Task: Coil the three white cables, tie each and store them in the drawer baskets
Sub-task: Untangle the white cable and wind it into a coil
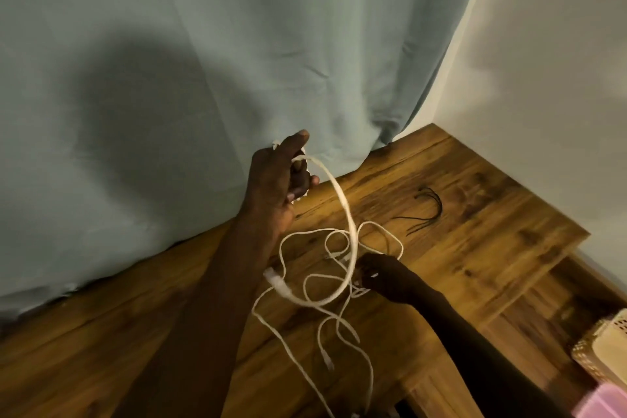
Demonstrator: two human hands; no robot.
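A flat white cable (342, 204) is held raised in a long arc. Thinner white cables (339, 319) are tangled loosely on the worktop (475, 214).

Left hand (281, 176) raised, gripping flat white cable (342, 204) looping down to right hand (380, 273). Right hand pinches it over tangled thin cables (305, 316) on wooden table (475, 214). Black ties (428, 214) lie apart.

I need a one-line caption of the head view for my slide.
Left hand grips a raised white cable while the right hand pinches tangled cables on the wooden table.
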